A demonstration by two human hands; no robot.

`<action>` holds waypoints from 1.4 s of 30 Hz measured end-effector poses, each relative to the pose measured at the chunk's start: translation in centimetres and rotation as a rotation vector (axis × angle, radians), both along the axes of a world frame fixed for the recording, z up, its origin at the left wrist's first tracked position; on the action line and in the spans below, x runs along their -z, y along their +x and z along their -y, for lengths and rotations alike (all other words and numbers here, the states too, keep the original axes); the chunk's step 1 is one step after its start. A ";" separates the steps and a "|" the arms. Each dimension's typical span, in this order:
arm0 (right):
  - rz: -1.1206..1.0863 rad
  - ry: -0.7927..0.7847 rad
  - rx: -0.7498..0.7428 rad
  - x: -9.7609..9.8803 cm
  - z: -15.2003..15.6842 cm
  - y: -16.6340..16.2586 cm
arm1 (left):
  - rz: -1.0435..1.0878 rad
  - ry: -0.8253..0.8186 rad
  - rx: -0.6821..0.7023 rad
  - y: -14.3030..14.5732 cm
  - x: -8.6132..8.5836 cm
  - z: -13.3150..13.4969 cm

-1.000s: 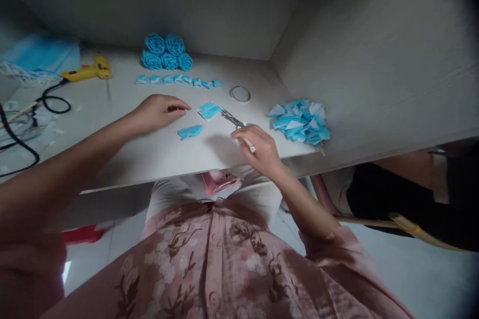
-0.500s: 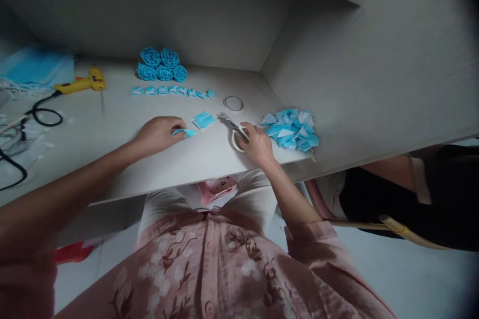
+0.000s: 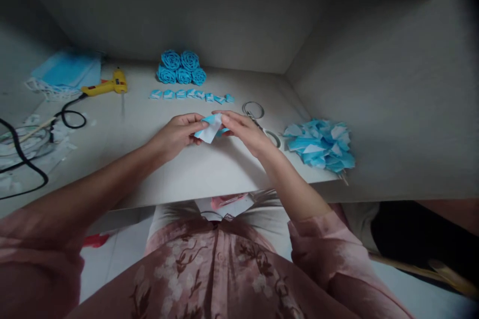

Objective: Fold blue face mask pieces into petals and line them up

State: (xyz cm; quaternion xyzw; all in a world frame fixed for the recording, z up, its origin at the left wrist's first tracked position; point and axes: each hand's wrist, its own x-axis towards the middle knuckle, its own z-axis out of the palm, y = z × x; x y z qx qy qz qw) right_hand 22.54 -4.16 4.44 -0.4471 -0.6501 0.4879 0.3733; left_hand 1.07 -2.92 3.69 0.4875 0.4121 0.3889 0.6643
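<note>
My left hand (image 3: 183,132) pinches a small folded piece of blue-and-white mask fabric (image 3: 209,129) between thumb and fingers. From the other side, my right hand (image 3: 243,129) has its fingertips closed on the same piece's right edge. A bit of blue shows below the right fingers; whether it is a separate piece I cannot tell. Scissors with white handles (image 3: 276,138) lie on the table just right of my right hand, partly covered by it. Behind them is a thin coil of wire (image 3: 253,109). A row of small folded blue-and-white pieces (image 3: 181,94) stretches behind my hands.
Several blue rosettes (image 3: 183,76) are stacked at the back. Left of them are a yellow glue gun (image 3: 107,85) with a black cord and a pile of blue masks (image 3: 69,70). A blue-and-white ruffled bundle (image 3: 322,144) lies by the right wall. Another person's dark clothing (image 3: 407,234) shows at lower right.
My right hand has let go of the scissors and come left to the fabric piece in my left hand. The two hands now meet at it. The view has shifted left.
</note>
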 end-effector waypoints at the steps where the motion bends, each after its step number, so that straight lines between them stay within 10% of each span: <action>1: -0.028 -0.024 -0.012 0.0 -0.5 -0.8 | -0.004 0.021 -0.004 0.0 0.1 -0.1; 21: -0.124 0.229 0.074 1.3 -6.1 -2.1 | -0.143 0.276 0.004 -0.7 -0.1 -3.3; 31: -0.191 0.169 -0.078 3.6 -4.8 -1.0 | -0.127 0.201 0.040 -0.5 1.8 -2.8; 42: -0.224 0.069 0.127 5.2 -5.0 -1.8 | -0.281 0.220 0.143 -0.5 2.7 -2.8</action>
